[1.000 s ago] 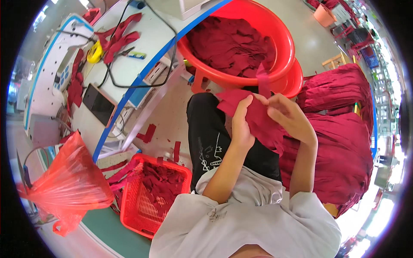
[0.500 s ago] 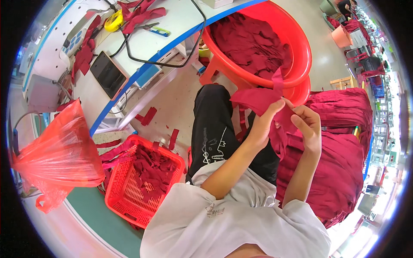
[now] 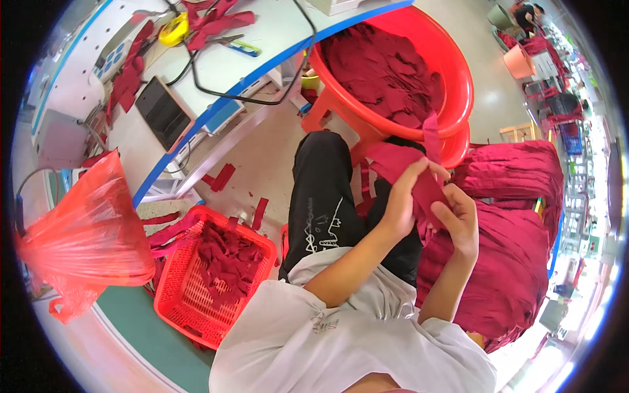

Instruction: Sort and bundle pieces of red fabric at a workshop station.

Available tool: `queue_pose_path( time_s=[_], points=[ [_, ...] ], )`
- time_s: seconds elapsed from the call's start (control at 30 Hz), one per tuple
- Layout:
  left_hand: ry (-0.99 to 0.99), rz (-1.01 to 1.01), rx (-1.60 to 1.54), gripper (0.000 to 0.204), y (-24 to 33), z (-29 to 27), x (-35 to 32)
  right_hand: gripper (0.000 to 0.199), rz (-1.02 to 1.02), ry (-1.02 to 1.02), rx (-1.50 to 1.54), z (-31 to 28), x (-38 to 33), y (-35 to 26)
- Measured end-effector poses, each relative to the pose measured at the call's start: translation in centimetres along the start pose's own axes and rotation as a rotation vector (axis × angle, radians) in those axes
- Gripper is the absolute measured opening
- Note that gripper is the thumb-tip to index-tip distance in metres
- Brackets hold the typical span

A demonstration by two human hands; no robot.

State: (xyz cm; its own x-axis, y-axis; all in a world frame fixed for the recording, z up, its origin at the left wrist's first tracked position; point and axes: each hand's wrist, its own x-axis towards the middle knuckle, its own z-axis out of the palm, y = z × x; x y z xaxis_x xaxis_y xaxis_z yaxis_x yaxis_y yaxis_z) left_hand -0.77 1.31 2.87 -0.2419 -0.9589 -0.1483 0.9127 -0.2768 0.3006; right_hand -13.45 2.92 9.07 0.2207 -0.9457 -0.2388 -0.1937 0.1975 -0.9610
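Observation:
Over my lap, both hands grip a dark red fabric piece [image 3: 391,159]. My left hand [image 3: 400,204] is closed around its middle, and one wide end sticks out to the left. On the lower right part, my right hand [image 3: 461,219] pinches the cloth between thumb and fingers. A narrow strip of the same cloth rises toward the rim of a red plastic tub [image 3: 462,92]. Inside that tub lies a heap of dark red fabric pieces [image 3: 380,72]. To the right of my right hand are large bundles of dark red cloth [image 3: 504,262].
Left of my legs, a red basket [image 3: 171,278] holds cloth scraps. A red plastic bag [image 3: 88,226] hangs at the far left. On the blue-edged table [image 3: 249,78] lie a phone [image 3: 165,114], a yellow tape measure [image 3: 173,30], a cutter [image 3: 245,48] and cables. Scraps [image 3: 223,178] lie on the floor.
My hands have shifted slightly down and left. The fabric has turned, so a flat band now spans between them. My right fingers have come in closer onto the cloth.

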Motion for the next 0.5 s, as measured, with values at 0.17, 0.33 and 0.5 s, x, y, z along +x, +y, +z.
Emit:
queue_pose_path(
  time_s=[0.17, 0.33, 0.5],
  points=[
    [-0.042, 0.046, -0.206, 0.041, 0.9, -0.3, 1.0, 0.023, -0.043, 0.139, -0.561, -1.1, -2.4, 4.9],
    [-0.138, -0.190, -0.400, 0.038, 0.7, -2.3, 2.2, 0.030, -0.169, 0.796, -1.043, -4.7, -10.8, 16.0],
    [-0.112, -0.164, -0.446, 0.037, 3.7, -3.7, 2.4, 0.017, 0.361, 1.252, -0.748, -8.8, -26.0, 26.8]
  ],
)
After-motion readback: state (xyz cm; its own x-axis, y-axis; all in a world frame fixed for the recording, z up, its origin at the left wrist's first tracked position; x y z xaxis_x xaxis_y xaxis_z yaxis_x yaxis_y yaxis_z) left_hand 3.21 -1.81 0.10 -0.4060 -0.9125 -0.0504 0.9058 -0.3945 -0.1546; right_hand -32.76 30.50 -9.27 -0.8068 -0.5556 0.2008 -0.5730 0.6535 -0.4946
